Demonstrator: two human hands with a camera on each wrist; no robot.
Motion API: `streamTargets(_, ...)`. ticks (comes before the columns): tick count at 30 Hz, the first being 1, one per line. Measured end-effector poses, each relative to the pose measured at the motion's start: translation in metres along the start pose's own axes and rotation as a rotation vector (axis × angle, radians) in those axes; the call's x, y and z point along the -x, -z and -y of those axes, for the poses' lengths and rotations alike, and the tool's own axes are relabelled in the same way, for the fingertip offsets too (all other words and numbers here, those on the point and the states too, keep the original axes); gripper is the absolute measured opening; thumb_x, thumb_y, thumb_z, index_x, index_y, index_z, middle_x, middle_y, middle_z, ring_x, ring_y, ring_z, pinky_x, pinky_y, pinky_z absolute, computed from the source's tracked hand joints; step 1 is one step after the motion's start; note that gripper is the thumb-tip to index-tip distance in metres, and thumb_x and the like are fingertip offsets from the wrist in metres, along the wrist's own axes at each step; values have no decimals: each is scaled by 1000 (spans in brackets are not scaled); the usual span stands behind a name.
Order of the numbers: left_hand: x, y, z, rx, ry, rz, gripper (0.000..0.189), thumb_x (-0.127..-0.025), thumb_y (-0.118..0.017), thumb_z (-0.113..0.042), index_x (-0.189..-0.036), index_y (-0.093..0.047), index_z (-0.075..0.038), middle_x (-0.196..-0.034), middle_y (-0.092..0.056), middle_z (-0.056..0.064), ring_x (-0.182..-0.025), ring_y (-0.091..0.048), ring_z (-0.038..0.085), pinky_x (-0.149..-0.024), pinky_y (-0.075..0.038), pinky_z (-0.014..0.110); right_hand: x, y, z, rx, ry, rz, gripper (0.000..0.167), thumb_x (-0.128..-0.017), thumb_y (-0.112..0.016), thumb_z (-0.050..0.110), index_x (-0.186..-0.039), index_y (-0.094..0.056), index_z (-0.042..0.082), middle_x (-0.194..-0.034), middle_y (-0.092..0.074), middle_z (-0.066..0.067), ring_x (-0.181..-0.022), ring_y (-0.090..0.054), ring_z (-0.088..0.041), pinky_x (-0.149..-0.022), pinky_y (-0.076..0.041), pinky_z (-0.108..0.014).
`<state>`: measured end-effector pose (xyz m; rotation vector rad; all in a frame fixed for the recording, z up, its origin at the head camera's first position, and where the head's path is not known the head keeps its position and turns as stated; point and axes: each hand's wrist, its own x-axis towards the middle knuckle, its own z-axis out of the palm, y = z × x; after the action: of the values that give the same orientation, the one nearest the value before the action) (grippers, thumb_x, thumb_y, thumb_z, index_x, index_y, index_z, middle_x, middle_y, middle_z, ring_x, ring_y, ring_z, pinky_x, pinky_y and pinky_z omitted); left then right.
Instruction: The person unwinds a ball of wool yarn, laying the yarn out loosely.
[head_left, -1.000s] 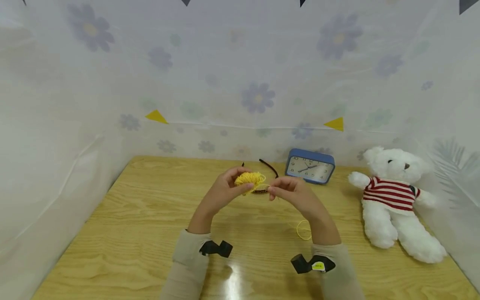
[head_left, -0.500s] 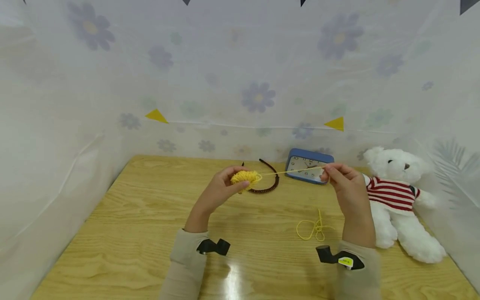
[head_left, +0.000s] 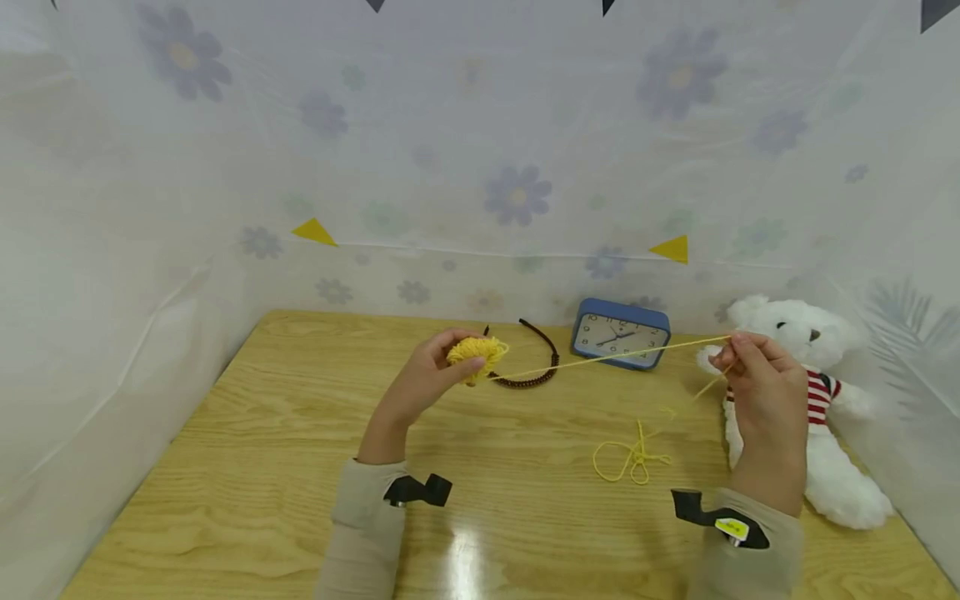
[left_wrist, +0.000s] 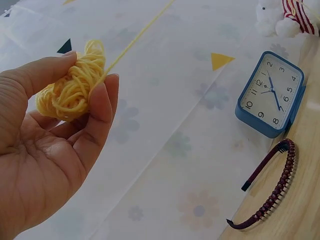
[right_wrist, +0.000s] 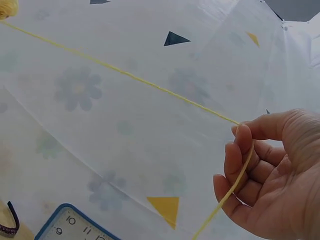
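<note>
My left hand (head_left: 423, 375) grips a small bundle of yellow yarn (left_wrist: 75, 87) between thumb and fingers, raised over the table. From the bundle a single strand (right_wrist: 135, 76) runs taut to the right. Its other end is pinched between thumb and forefinger of my right hand (head_left: 768, 400), which is in front of the white teddy bear (head_left: 840, 467). Past the pinch the strand hangs down across the right palm. A loose tangle of the yarn (head_left: 636, 454) lies on the table below, between the two hands.
A dark beaded headband (left_wrist: 277, 195) lies at the back of the wooden table (head_left: 300, 467). Beside it a blue alarm clock (head_left: 621, 333) stands near the flowered curtain (head_left: 420, 125). The bear, in a striped shirt, sits at the right edge.
My right hand has moved far to the right, drawing a long strand out of the bundle. My left hand, still holding the bundle, has shifted slightly left.
</note>
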<state>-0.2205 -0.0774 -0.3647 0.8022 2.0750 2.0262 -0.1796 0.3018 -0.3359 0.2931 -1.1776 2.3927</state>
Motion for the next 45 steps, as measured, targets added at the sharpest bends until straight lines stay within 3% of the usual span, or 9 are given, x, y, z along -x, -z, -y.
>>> streamTargets(6,2,5,-2,17,-17,-16,37,-95,-59,-16,-128,-49,-1,-114,-52,16,-92,-58,25,-75,-55,31,-3,12,7,-79,23,-72,18,-92,-50,-11,-81,-64,-15,-61,-60,-16,-56,-61,-24,-60,-55,-29)
streamTargets(15,5,9,-4,35,-30,-33,39,-95,-59,-17,-127,-48,1,-114,-51,17,-91,-58,27,-79,-55,38,-4,32,7,93,-120,-40,17,-92,-53,-6,-80,-66,-6,-68,-64,-11,-61,-62,-18,-58,-53,-24)
streamTargets(22,8,18,-4,42,-29,-83,37,-95,-59,-13,-129,-49,-1,-114,-52,17,-87,-59,20,-75,-55,30,-3,36,10,147,-138,-175,10,-88,-64,0,-81,-66,-7,-65,-62,-9,-56,-61,-18,-57,-54,-25)
streamTargets(25,8,20,-5,42,-38,-88,37,-95,-59,-12,-128,-49,1,-113,-51,17,-86,-59,20,-75,-55,30,-3,37,11,136,-136,-178,11,-87,-66,1,-81,-66,-7,-66,-62,-10,-55,-61,-19,-56,-55,-26)
streamTargets(29,7,17,-5,47,-46,-68,36,-95,-59,-13,-126,-50,2,-113,-51,17,-87,-59,20,-75,-55,30,-2,40,10,178,-161,-92,10,-90,-61,1,-83,-67,-4,-69,-64,-9,-60,-62,-17,-59,-54,-24)
streamTargets(32,6,12,-5,46,-49,-44,35,-95,-59,-13,-126,-49,2,-112,-52,17,-88,-59,22,-76,-55,30,-2,44,8,300,-206,6,13,-93,-58,3,-87,-69,1,-73,-66,-4,-66,-61,-13,-60,-50,-20)
streamTargets(39,2,-2,-6,37,-39,8,36,-94,-60,-12,-124,-47,3,-111,-52,16,-91,-59,20,-78,-54,31,-6,44,-2,828,-300,301,12,-97,-54,11,-101,-65,12,-87,-63,9,-79,-57,-2,-67,-44,-13)
streamTargets(42,0,-8,-6,24,-25,26,36,-94,-61,-12,-124,-48,2,-111,-52,16,-90,-59,18,-77,-54,27,-7,34,-9,1063,-328,450,19,-98,-53,17,-113,-60,6,-99,-62,7,-88,-57,0,-75,-46,-13)
streamTargets(45,-2,-13,-5,15,-19,45,35,-93,-61,-10,-124,-48,1,-111,-53,16,-89,-59,18,-75,-53,26,-7,19,-20,1207,-330,592,29,-99,-52,18,-120,-56,-1,-110,-62,-5,-99,-58,-9,-80,-49,-20)
